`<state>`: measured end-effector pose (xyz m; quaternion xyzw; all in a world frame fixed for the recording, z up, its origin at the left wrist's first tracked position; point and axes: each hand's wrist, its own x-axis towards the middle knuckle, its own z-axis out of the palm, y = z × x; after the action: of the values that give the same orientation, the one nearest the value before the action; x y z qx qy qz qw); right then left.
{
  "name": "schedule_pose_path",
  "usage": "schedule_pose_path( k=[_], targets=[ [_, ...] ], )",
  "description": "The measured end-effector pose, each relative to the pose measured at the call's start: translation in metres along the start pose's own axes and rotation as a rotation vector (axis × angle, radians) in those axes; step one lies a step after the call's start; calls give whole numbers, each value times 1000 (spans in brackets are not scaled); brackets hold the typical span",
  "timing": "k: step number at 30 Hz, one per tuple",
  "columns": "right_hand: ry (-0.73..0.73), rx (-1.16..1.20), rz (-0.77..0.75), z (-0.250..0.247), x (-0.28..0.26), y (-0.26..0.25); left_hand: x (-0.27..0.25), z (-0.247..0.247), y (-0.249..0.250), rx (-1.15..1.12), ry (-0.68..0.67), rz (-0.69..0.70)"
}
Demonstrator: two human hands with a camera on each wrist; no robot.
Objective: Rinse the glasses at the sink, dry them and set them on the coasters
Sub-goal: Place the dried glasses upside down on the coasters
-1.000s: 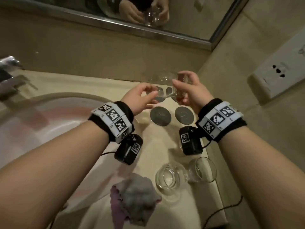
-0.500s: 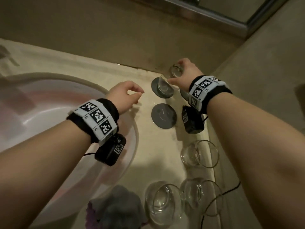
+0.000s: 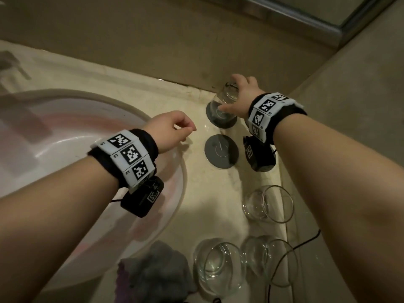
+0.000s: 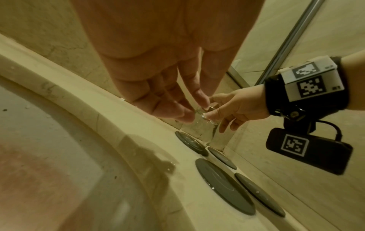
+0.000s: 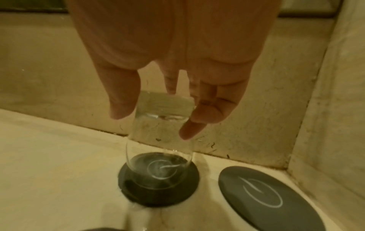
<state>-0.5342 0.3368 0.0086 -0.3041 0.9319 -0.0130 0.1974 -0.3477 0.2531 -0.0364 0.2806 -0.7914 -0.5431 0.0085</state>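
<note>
Right hand [image 3: 241, 97] gripping the upturned base of a clear glass [image 5: 160, 140], fingertips curled round it, mouth down on the far dark coaster [image 5: 158, 190] (swirl mark showing through). Left hand [image 3: 168, 130] loosely curled above the sink [image 3: 65, 132] rim, holding nothing. Second coaster [image 3: 220, 150] bare just beside. Three more glasses [image 3: 267, 204] nearer on the desk [image 3: 209, 204], next to a grey cloth [image 3: 157, 274]
</note>
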Motion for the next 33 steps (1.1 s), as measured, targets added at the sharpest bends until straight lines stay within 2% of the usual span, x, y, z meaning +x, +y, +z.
schedule_pose_path(
  k=[4,8,12,15,17,20,25,28,33],
  targets=[
    [29,5,-3,-10,-21,-1,-16,5,20,177,-182,99],
    [39,-34,-48,-21,-53,-2,-45,21,40,455,-483,187],
    [40,-84,-72,-25,-91,1,-74,41,44,597,-829,132],
    [19,-114,-85,-20,-121,10,-93,58,42,725,-950,93],
    [-13,-139,-93,-16,-139,17,-103,70,42,810,-936,115],
    [-36,-128,-67,-10,-159,26,-111,81,43,892,-843,181],
    [-67,12,-33,-6,-184,36,-112,85,42,1004,-745,301],
    [-126,105,-33,-4,-193,35,-106,77,42,829,-696,266],
    [-51,180,-11,-6,-195,37,-94,51,60,217,-487,246]
  ],
)
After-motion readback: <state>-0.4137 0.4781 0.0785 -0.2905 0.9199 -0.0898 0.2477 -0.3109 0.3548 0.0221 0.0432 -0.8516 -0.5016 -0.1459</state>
